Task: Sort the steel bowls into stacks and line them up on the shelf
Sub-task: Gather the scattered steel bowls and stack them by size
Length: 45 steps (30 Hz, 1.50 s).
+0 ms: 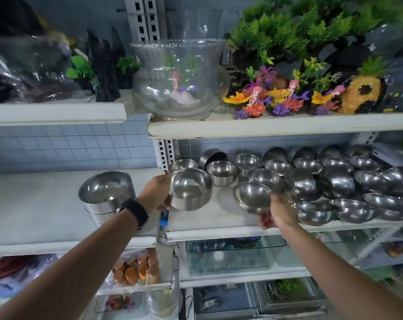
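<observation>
The left hand (156, 192) grips a straight-sided bowl (190, 189) by its left rim, lifted off the shelf (46, 211); the bowl holds nothing. The right hand (276, 213) cups a round bowl (253, 197) from beneath, fingers closed on its underside, also empty. A black watch (135, 212) sits on the left wrist. Left of the hands a stack (107, 195) of straight-sided bowls stands on the shelf; its count is hard to tell, perhaps three. Right and farther back lies a loose pile (334, 181) of some twenty bowls, several tilted or overlapping, the rightmost cut off. On the shelf above, a fishbowl (180, 79) shows a small figurine, blurred through the glass.
</observation>
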Tool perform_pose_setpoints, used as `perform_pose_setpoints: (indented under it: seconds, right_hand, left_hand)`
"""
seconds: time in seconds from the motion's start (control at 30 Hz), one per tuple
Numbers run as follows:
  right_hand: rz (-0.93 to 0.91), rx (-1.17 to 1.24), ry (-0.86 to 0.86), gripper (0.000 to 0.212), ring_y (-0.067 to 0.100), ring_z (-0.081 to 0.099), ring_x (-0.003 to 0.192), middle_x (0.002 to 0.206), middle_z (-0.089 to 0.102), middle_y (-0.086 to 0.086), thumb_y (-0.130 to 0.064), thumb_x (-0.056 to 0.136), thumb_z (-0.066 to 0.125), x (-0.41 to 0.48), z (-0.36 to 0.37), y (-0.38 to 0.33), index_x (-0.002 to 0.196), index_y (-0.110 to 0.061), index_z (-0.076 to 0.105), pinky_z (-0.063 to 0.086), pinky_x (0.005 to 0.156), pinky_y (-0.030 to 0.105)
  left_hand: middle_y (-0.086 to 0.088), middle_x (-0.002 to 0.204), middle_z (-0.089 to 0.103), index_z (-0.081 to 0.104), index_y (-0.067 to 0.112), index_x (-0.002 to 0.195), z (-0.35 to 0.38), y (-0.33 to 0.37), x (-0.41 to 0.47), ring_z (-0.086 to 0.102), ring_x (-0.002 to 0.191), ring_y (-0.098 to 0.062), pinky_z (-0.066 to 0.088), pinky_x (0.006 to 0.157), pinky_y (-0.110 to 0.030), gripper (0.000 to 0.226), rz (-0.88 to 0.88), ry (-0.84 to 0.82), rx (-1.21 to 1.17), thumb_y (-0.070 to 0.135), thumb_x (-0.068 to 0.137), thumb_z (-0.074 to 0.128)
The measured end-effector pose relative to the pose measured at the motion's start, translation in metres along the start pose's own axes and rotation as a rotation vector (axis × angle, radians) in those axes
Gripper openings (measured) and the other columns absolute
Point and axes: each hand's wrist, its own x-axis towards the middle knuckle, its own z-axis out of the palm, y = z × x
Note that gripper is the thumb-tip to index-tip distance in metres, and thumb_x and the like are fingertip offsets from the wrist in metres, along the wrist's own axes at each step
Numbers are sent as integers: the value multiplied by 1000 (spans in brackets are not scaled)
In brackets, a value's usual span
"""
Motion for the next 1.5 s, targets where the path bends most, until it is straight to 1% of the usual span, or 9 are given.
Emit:
perform_pose_setpoints:
  seconds: [0.1,0.2,0.37,0.53,0.7,0.9,1.13,1.3,1.5]
  right_hand:
    - [5,-3,17,48,29,58,41,56,65,20,-37,110,27,1,-2,5,119,2,55,51,40,34]
    - [4,-11,13,44,28,58,40,60,64,23,-36,110,26,6,-2,12,121,-2,52,50,39,32]
    - [18,-45,9,38,27,55,41,63,61,23,-34,110,23,16,0,21,121,-10,50,47,40,30]
    - [35,-89,16,34,22,50,36,67,59,23,-29,110,20,19,0,27,119,-13,48,42,39,27]
    - [46,-114,21,38,24,54,38,65,63,20,-32,109,21,24,-4,34,120,-10,49,46,39,28]
    - [32,-121,17,37,25,55,38,63,65,19,-33,109,20,26,-5,34,121,-13,48,48,41,30]
    - [32,-147,29,37,25,55,37,70,67,23,-34,109,21,27,-4,39,126,-12,47,47,41,29]
    - [30,-169,30,39,23,51,34,72,67,23,-36,110,21,24,-2,43,126,-12,46,45,39,27]
    - [35,-174,31,39,22,48,34,70,66,21,-36,109,21,26,-2,43,126,-13,47,43,40,27]
  left_hand:
    - [-4,45,58,62,12,117,0,1,-4,48,30,-11,32,36,-17,43,-9,14,-2,38,108,28]
    - [-3,43,57,61,13,109,0,2,-7,47,28,-10,31,37,-18,41,-15,13,-21,37,108,28]
    - [-7,47,57,61,14,101,-1,2,-8,44,28,-11,31,41,-20,44,-24,24,-22,40,109,26]
    - [-6,47,56,59,16,103,-4,2,-5,46,28,-11,30,44,-21,39,-35,25,-57,36,109,27]
    - [-8,47,59,61,12,103,-4,1,1,48,31,-13,31,43,-20,44,-29,35,-41,42,107,29]
    - [-7,46,59,62,13,105,-3,5,3,46,31,-14,31,43,-20,43,-12,33,-31,40,108,29]
    - [-9,48,59,60,9,111,-9,6,0,48,31,-13,32,42,-20,44,-18,31,-51,39,108,29]
    - [-8,47,60,60,13,108,-18,8,-5,44,32,-14,34,45,-22,41,-19,38,-33,40,109,29]
    - [-9,51,61,57,17,111,-28,12,-13,41,31,-12,37,45,-23,37,-24,52,-46,41,108,29]
